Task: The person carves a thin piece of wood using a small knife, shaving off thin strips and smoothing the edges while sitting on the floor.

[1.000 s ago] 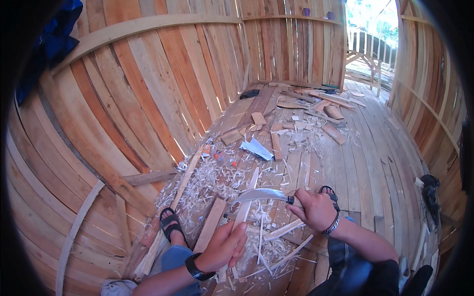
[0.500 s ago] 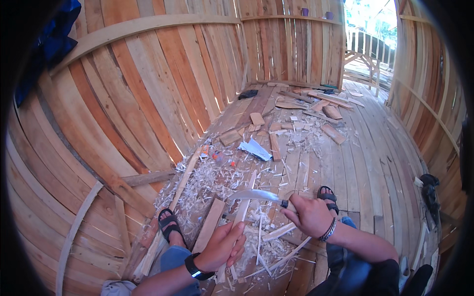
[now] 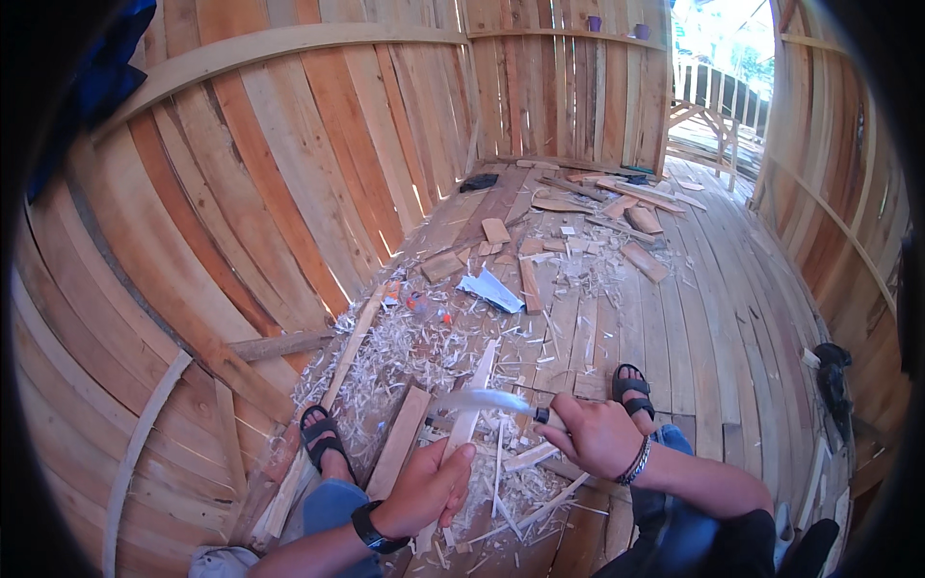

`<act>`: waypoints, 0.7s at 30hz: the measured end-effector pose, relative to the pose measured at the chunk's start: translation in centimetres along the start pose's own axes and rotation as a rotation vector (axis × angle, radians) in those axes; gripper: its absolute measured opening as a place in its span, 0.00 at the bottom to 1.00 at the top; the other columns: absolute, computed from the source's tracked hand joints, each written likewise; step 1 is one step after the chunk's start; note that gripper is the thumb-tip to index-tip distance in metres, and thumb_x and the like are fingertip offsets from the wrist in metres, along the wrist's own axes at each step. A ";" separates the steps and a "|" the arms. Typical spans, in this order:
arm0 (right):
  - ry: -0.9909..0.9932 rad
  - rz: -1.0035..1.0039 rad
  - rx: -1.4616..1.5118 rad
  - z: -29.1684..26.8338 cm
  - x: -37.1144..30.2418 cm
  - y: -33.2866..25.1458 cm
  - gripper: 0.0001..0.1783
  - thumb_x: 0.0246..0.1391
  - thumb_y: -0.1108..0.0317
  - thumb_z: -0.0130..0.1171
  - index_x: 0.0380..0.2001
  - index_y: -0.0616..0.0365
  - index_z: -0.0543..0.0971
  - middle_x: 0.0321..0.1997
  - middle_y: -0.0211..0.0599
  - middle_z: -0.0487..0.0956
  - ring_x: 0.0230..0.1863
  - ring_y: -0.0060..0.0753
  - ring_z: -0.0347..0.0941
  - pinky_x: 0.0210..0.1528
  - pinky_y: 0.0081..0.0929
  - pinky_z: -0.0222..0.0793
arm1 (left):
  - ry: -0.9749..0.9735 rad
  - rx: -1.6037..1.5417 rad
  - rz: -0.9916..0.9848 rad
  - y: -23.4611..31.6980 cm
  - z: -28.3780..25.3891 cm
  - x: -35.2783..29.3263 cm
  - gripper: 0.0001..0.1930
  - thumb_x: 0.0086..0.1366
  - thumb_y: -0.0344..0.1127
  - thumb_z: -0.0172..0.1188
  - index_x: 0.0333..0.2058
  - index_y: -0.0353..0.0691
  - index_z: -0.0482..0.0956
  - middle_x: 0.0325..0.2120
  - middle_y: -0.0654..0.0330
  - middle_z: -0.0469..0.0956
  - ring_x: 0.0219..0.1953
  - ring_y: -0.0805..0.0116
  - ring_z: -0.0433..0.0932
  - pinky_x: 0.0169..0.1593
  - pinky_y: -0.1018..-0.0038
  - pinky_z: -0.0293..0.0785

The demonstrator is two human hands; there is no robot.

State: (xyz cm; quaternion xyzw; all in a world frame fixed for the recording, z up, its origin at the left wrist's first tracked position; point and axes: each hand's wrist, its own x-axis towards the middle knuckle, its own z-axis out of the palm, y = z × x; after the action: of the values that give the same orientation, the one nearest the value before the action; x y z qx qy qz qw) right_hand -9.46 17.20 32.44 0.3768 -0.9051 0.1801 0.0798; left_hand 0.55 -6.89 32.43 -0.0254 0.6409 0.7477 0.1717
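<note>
My left hand (image 3: 424,491) is closed round the lower part of a pale, pointed wooden strip (image 3: 463,429), which slants up and away from me. In my right hand (image 3: 602,438) is the handle of a curved knife (image 3: 487,398). Its bright blade, a little blurred, lies across the strip above my left fingers and points left. A thicker wooden block (image 3: 398,443) rests just left of the strip, between my feet. Thin sticks (image 3: 499,467) and shavings lie below my hands.
Curled shavings (image 3: 385,361) cover the floor ahead. Beyond them are a bent metallic sheet (image 3: 491,290) and scattered wood offcuts (image 3: 644,262). A plank wall (image 3: 289,173) rises on the left. My sandalled feet stand either side. A dark object (image 3: 833,385) lies at right.
The knife blade has moved down the strip, nearer my left hand, and slightly left. My left hand keeps its hold on the strip.
</note>
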 end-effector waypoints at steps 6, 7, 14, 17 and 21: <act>-0.032 0.064 0.056 0.4 -0.2 -0.3 0.21 0.61 0.48 0.50 0.32 0.58 0.66 0.25 0.47 0.77 0.25 0.53 0.76 0.25 0.46 0.71 | 0.035 0.050 0.011 -0.1 0.3 0.0 0.15 0.73 0.44 0.44 0.33 0.37 0.65 0.12 0.66 0.65 0.08 0.79 0.64 0.11 0.81 0.61; -0.030 0.050 0.038 0.1 0.0 -0.1 0.20 0.60 0.49 0.52 0.32 0.57 0.66 0.24 0.47 0.76 0.24 0.53 0.76 0.25 0.46 0.71 | 0.047 0.062 -0.002 -0.2 0.4 0.1 0.15 0.72 0.44 0.45 0.33 0.37 0.66 0.12 0.67 0.65 0.08 0.79 0.64 0.11 0.81 0.62; 0.026 -0.081 -0.008 1.5 -0.5 0.0 0.23 0.59 0.47 0.53 0.31 0.58 0.67 0.21 0.44 0.76 0.21 0.50 0.76 0.20 0.42 0.71 | 0.042 0.006 -0.004 -0.2 -0.2 0.1 0.16 0.72 0.45 0.46 0.35 0.36 0.66 0.13 0.67 0.64 0.09 0.80 0.64 0.11 0.81 0.62; 0.042 0.026 -0.060 0.5 1.1 1.9 0.22 0.59 0.46 0.51 0.32 0.57 0.67 0.21 0.43 0.76 0.21 0.48 0.76 0.21 0.42 0.71 | 0.032 0.010 -0.001 0.1 0.1 -0.2 0.16 0.73 0.45 0.44 0.33 0.37 0.64 0.13 0.67 0.63 0.08 0.80 0.62 0.11 0.81 0.60; 0.043 -0.082 -0.006 1.6 -0.4 0.2 0.21 0.59 0.48 0.53 0.30 0.57 0.67 0.20 0.43 0.76 0.21 0.48 0.76 0.21 0.41 0.71 | -0.003 0.015 -0.009 0.2 0.3 -0.2 0.17 0.74 0.44 0.40 0.28 0.40 0.61 0.12 0.67 0.61 0.07 0.79 0.60 0.12 0.83 0.57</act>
State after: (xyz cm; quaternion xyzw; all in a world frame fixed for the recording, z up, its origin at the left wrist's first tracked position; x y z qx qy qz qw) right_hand -9.30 16.99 30.74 0.4096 -0.8874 0.1821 0.1075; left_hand 0.71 -6.63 32.75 -0.0260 0.6461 0.7421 0.1764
